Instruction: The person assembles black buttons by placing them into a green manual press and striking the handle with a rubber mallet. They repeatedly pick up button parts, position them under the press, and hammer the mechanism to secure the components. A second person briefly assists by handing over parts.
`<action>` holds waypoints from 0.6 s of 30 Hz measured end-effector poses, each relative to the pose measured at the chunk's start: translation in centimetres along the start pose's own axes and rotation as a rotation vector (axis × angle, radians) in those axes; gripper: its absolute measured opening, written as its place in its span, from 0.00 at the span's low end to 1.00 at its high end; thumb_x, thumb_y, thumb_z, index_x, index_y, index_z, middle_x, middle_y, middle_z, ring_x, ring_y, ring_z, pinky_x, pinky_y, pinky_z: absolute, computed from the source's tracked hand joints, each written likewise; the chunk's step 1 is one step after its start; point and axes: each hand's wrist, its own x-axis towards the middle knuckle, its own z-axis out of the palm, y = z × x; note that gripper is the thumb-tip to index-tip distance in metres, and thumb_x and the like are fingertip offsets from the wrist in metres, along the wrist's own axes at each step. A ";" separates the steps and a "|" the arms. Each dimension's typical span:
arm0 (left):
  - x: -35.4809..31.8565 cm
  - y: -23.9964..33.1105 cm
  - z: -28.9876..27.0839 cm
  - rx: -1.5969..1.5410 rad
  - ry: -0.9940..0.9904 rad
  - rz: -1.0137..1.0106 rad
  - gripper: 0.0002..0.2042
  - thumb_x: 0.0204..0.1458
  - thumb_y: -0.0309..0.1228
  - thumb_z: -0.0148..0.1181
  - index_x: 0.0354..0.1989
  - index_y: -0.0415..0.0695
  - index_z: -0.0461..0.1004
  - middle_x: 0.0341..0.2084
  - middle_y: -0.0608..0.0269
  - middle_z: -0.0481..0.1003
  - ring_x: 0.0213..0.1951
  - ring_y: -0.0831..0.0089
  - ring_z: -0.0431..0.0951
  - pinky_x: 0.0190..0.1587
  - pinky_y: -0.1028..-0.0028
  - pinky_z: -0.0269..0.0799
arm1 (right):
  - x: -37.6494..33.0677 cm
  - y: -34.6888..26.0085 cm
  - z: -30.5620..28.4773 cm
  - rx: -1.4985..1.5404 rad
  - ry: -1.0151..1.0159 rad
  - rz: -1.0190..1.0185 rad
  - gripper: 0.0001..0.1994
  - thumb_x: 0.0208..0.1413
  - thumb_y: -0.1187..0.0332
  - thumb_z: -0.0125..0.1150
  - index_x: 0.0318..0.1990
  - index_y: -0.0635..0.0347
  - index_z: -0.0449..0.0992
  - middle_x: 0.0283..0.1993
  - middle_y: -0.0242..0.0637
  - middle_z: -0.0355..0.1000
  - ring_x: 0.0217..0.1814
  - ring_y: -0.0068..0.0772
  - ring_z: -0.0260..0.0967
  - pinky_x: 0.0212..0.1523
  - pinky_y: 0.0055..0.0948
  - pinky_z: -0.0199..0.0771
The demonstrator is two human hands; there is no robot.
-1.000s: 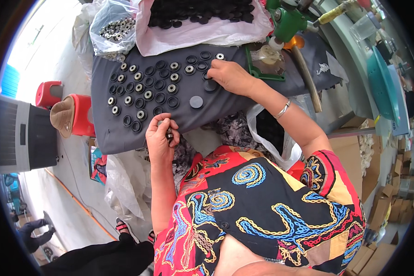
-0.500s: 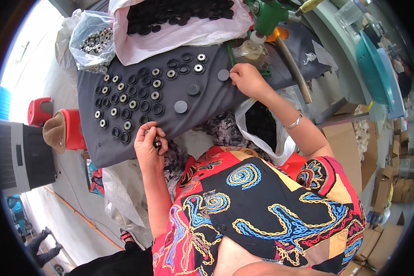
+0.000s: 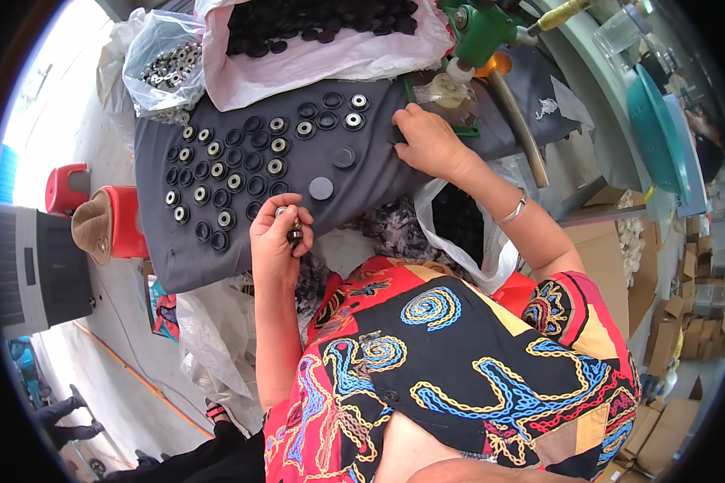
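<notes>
Our left hand (image 3: 272, 238) is clenched on a few small metal bearings (image 3: 292, 228) above the grey cloth (image 3: 379, 173); our right hand (image 3: 427, 143) presses black rubber rings (image 3: 238, 169) flat. A loosened grip could drop 1 and scatter the rows.

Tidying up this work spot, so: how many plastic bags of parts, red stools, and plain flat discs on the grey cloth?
Plastic bags of parts: 3
Red stools: 2
Plain flat discs: 2
Total: 7
</notes>
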 end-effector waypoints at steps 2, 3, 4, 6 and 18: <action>-0.1 0.1 -0.2 0.023 -0.014 -0.028 0.06 0.56 0.23 0.50 0.40 0.36 0.69 0.23 0.57 0.73 0.14 0.77 0.69 0.12 0.84 0.52 | 0.5 -0.4 -0.5 0.069 0.022 -0.029 0.17 0.41 0.72 0.64 0.41 0.64 0.70 0.40 0.45 0.66 0.40 0.48 0.70 0.42 0.40 0.71; 0.0 0.0 -0.3 0.025 -0.018 -0.023 0.07 0.56 0.23 0.50 0.41 0.36 0.69 0.23 0.56 0.73 0.14 0.76 0.69 0.12 0.84 0.52 | 1.0 -0.7 -0.8 0.120 0.049 -0.056 0.17 0.41 0.72 0.65 0.41 0.64 0.70 0.39 0.45 0.66 0.40 0.47 0.70 0.42 0.40 0.71; 0.2 -0.1 -0.3 0.026 -0.022 -0.018 0.07 0.55 0.23 0.51 0.41 0.36 0.69 0.23 0.56 0.72 0.14 0.76 0.69 0.12 0.83 0.53 | 1.8 -1.1 -1.1 0.171 0.075 -0.083 0.17 0.41 0.72 0.65 0.41 0.64 0.71 0.39 0.44 0.66 0.39 0.46 0.69 0.42 0.39 0.70; 0.2 -0.1 -0.4 0.033 -0.025 -0.014 0.07 0.55 0.24 0.51 0.41 0.36 0.69 0.23 0.56 0.72 0.13 0.75 0.69 0.12 0.83 0.53 | 3.3 -1.9 -1.3 0.270 0.078 -0.111 0.18 0.40 0.71 0.64 0.41 0.65 0.72 0.40 0.48 0.68 0.44 0.53 0.69 0.46 0.42 0.70; -0.3 0.0 0.0 0.041 -0.010 -0.005 0.06 0.56 0.23 0.50 0.40 0.36 0.69 0.23 0.57 0.73 0.14 0.78 0.69 0.12 0.84 0.53 | 5.9 -2.5 -0.1 0.089 -0.032 -0.178 0.18 0.39 0.71 0.67 0.42 0.59 0.76 0.36 0.44 0.68 0.40 0.47 0.70 0.43 0.38 0.70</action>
